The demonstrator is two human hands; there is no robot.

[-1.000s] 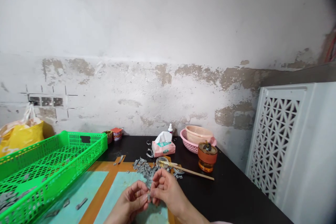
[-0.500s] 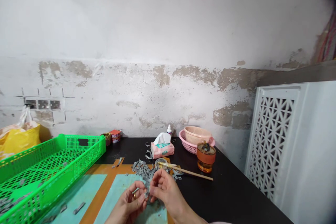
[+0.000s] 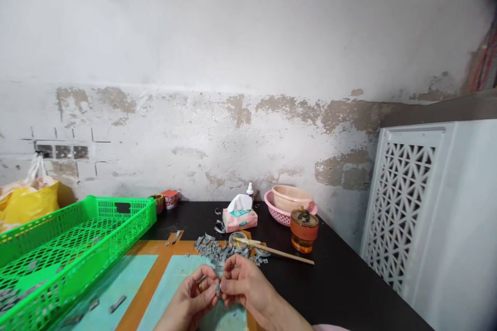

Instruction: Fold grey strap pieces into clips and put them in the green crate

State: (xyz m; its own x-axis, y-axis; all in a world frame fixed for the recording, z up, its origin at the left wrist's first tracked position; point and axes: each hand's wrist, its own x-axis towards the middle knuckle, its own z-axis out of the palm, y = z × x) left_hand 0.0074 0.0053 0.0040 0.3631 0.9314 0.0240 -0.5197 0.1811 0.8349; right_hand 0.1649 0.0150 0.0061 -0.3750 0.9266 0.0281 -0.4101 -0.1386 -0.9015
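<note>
Low in the view, my left hand [image 3: 193, 297] and my right hand [image 3: 243, 284] meet fingertip to fingertip over a turquoise mat [image 3: 176, 279]. Both pinch one small grey piece [image 3: 218, 287] between thumbs and forefingers. There is a ring on my left hand. Just beyond my fingers lies a heap of several similar grey pieces [image 3: 217, 251] on the mat and the black table [image 3: 334, 284].
A green slotted crate [image 3: 70, 248] with a few grey pieces fills the left. Farther back stand a tissue pack [image 3: 240, 217], a small white bottle [image 3: 251, 191], a pink basket holding a bowl [image 3: 289, 204], an orange jar [image 3: 303, 230] and wooden sticks [image 3: 279, 253]. A white lattice panel [image 3: 407, 207] rises at right.
My hands stay together on the small grey piece, with fingers shifting slightly. The view has drifted a little to the right and down.
</note>
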